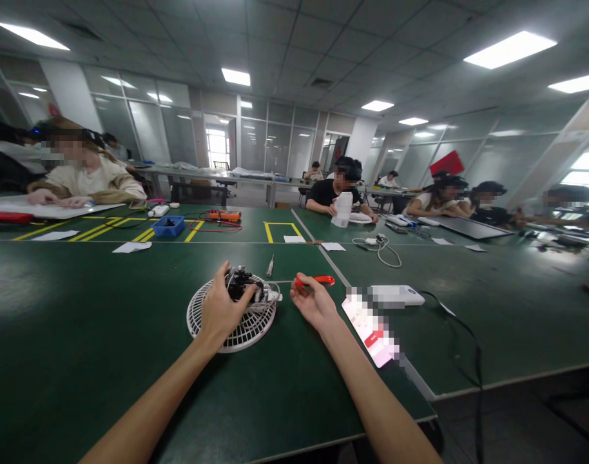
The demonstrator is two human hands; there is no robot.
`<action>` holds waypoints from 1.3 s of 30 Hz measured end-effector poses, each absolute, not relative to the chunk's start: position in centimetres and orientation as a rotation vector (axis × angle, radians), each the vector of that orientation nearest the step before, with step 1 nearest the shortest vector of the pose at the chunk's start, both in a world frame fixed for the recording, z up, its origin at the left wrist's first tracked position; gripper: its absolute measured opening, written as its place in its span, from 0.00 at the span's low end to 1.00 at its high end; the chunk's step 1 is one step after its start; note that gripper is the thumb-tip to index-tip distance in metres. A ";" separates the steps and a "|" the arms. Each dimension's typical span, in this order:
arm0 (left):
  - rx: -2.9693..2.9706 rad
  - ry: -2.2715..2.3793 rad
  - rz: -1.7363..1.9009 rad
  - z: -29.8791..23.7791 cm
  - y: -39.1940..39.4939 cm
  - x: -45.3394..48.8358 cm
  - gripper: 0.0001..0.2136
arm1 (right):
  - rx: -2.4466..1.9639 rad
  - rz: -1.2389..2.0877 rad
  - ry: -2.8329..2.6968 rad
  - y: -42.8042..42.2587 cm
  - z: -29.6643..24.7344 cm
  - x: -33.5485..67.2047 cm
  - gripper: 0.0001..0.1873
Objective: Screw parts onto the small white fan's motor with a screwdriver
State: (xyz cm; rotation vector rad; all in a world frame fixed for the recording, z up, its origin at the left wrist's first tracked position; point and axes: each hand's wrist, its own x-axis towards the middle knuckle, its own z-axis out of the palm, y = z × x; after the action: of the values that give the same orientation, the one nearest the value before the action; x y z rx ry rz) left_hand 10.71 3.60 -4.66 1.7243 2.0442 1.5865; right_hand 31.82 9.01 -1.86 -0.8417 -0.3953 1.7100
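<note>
A round white fan grille (pixel 256 332) lies flat on the green table. On it sits a black motor assembly (pixel 240 282) with white wires and a white part at its right side. My left hand (pixel 220 309) is closed around the motor assembly, thumb on the near side and fingers behind. To the right, my right hand (pixel 314 303) grips a red-handled screwdriver (pixel 324 280), whose thin shaft points left towards the motor. The shaft's tip is too small to make out. A small clear-handled screwdriver (pixel 270 265) lies behind the grille.
Right of my arm lie a lit phone (pixel 372 332) and a white device (pixel 395 295) near a black cable (pixel 475 348). Farther back are a blue bin (pixel 169 227), an orange meter (pixel 224 215), a white cord (pixel 388 251) and paper slips. Co-workers sit across the table.
</note>
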 end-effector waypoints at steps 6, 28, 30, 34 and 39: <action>1.709 2.052 1.563 -4.5 3.5 10.8 0.45 | -0.696 1.691 -0.341 9.0 -1.7 31.5 0.16; 1.704 2.019 1.588 -4.3 3.4 10.7 0.45 | -0.751 1.551 -0.392 8.9 -2.6 30.6 0.08; 1.723 2.017 1.590 -4.4 3.4 10.7 0.44 | -0.812 1.528 -0.398 8.8 -2.7 30.5 0.08; 1.715 2.018 1.601 -4.5 3.4 10.7 0.44 | -0.854 1.504 -0.436 8.7 -3.0 30.3 0.10; 1.613 2.037 1.583 -4.0 3.3 10.7 0.47 | -0.769 1.506 -0.454 8.6 -2.8 30.2 0.11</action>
State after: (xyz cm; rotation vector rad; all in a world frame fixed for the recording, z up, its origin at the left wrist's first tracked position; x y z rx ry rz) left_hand 10.68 3.28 -4.04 1.6134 2.0371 1.5830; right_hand 30.17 8.57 -2.81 -0.7687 -0.4537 1.5059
